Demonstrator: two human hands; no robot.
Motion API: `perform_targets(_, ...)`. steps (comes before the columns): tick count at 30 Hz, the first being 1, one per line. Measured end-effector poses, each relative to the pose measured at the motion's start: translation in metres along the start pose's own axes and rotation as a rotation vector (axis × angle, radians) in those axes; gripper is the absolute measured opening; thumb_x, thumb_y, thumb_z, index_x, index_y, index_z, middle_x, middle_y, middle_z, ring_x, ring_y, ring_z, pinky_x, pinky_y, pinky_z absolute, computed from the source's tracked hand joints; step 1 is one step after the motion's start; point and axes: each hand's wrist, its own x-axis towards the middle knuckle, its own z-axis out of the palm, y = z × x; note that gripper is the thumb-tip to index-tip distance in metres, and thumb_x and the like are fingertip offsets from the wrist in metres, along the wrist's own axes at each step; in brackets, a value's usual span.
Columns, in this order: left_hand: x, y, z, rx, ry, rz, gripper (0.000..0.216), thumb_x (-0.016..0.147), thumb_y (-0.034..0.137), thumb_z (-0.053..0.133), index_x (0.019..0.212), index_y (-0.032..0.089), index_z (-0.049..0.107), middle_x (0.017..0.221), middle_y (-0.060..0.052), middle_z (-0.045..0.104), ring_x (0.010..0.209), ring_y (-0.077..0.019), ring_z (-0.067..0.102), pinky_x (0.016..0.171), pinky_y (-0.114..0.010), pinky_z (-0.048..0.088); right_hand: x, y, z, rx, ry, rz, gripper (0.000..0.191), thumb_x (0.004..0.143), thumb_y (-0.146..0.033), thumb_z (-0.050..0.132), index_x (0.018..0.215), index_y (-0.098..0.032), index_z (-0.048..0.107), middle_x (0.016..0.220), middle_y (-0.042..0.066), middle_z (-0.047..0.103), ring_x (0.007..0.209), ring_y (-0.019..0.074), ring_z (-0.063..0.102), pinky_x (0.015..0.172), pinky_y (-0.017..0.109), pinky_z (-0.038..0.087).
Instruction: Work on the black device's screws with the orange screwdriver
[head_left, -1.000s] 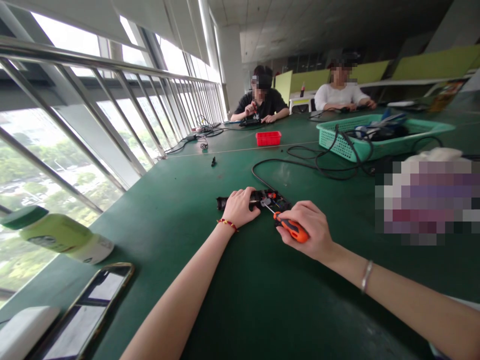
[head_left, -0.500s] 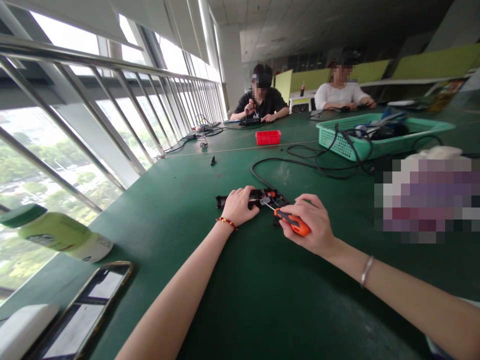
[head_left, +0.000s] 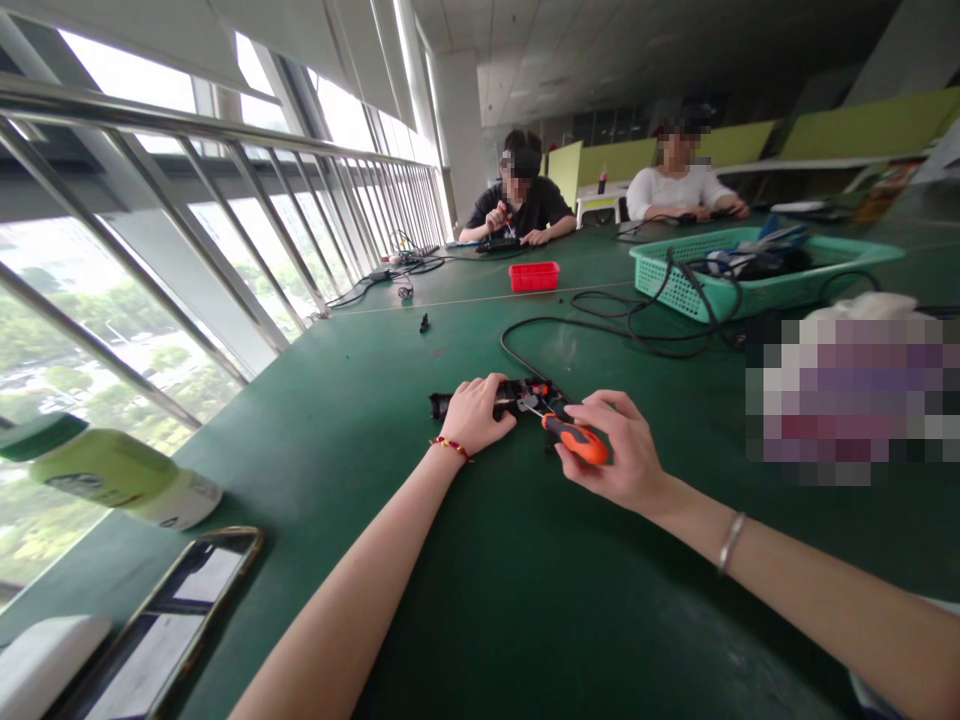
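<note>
A small black opened device point(head_left: 525, 392) with exposed wires lies on the green table point(head_left: 510, 580), a black cable running from it. My left hand point(head_left: 474, 413) presses down on its left half and covers it. My right hand point(head_left: 616, 452) grips an orange-handled screwdriver point(head_left: 574, 438), whose metal tip points left into the device's open inside beside my left fingers.
A phone point(head_left: 161, 630) and a green-capped bottle point(head_left: 105, 480) lie at the near left by the window railing. A teal basket point(head_left: 757, 270) with cables, a red tray point(head_left: 534, 276) and loose black cables point(head_left: 637, 325) sit farther back. Two people work at the far end.
My right hand has shifted slightly up and left with the screwdriver, turning the handle. The left hand stays on the device.
</note>
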Motion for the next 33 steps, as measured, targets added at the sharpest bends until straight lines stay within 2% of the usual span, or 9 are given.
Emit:
perform_targets(4, 0.000, 0.000, 0.000, -0.004, -0.008, -0.008, 0.042, 0.072, 0.029, 0.053, 0.112, 0.017, 0.047, 0.095, -0.005, 0.063, 0.090, -0.0223, 0.058, 0.083, -0.035, 0.042, -0.002, 0.000, 0.000, -0.012, -0.020, -0.024, 0.058, 0.075, -0.020, 0.063, 0.126, -0.022, 0.035, 0.082, 0.002, 0.066, 0.069, 0.0185, 0.061, 0.073, 0.040, 0.049)
perform_targets(7, 0.000, 0.000, -0.001, 0.000, -0.016, -0.010, 0.042, 0.072, 0.029, 0.053, 0.112, 0.018, 0.047, 0.096, -0.005, 0.064, 0.090, -0.0226, 0.058, 0.084, -0.035, 0.042, -0.003, 0.001, -0.001, -0.053, -0.049, -0.019, 0.057, 0.076, -0.026, 0.066, 0.124, -0.024, 0.038, 0.086, 0.003, 0.069, 0.064, 0.0179, 0.061, 0.076, 0.041, 0.047)
perform_targets(10, 0.000, 0.001, -0.001, 0.009, -0.021, -0.009, 0.041, 0.073, 0.030, 0.052, 0.112, 0.018, 0.047, 0.095, -0.005, 0.063, 0.090, -0.0229, 0.058, 0.084, -0.036, 0.042, -0.004, 0.003, 0.000, -0.061, -0.024, 0.019, 0.054, 0.077, -0.024, 0.064, 0.125, -0.025, 0.038, 0.086, 0.003, 0.069, 0.063, 0.0176, 0.060, 0.078, 0.043, 0.047)
perform_targets(15, 0.000, 0.000, -0.001, 0.011, -0.012, 0.002, 0.041, 0.073, 0.029, 0.052, 0.112, 0.018, 0.047, 0.095, -0.005, 0.063, 0.089, -0.0227, 0.058, 0.084, -0.035, 0.042, -0.006, 0.002, 0.003, 0.019, 0.011, 0.026, 0.059, 0.074, -0.015, 0.059, 0.128, -0.021, 0.034, 0.087, 0.005, 0.064, 0.078, 0.0210, 0.061, 0.075, 0.042, 0.049)
perform_targets(23, 0.000, 0.000, -0.001, -0.006, -0.035, -0.016, 0.041, 0.074, 0.030, 0.052, 0.113, 0.018, 0.047, 0.098, -0.006, 0.063, 0.092, -0.0230, 0.057, 0.085, -0.036, 0.041, -0.009, -0.006, 0.005, 0.006, -0.112, -0.004, 0.049, 0.075, -0.019, 0.062, 0.120, -0.022, 0.042, 0.080, 0.000, 0.068, 0.063, 0.0152, 0.062, 0.085, 0.045, 0.047)
perform_targets(30, 0.000, 0.000, -0.001, -0.002, -0.032, -0.014, 0.042, 0.074, 0.030, 0.052, 0.114, 0.018, 0.047, 0.097, -0.006, 0.063, 0.092, -0.0230, 0.057, 0.085, -0.035, 0.041, -0.010, -0.001, 0.006, 0.023, -0.034, 0.015, 0.058, 0.073, -0.016, 0.059, 0.126, -0.022, 0.035, 0.082, 0.003, 0.063, 0.070, 0.0190, 0.061, 0.082, 0.047, 0.047)
perform_targets(33, 0.000, 0.000, -0.001, 0.007, -0.031, -0.008, 0.042, 0.074, 0.030, 0.051, 0.114, 0.018, 0.047, 0.097, -0.006, 0.063, 0.092, -0.0230, 0.057, 0.085, -0.035, 0.042, -0.009, -0.001, 0.006, 0.014, -0.038, -0.003, 0.059, 0.073, -0.016, 0.061, 0.126, -0.021, 0.036, 0.081, 0.002, 0.062, 0.067, 0.0177, 0.060, 0.083, 0.047, 0.047)
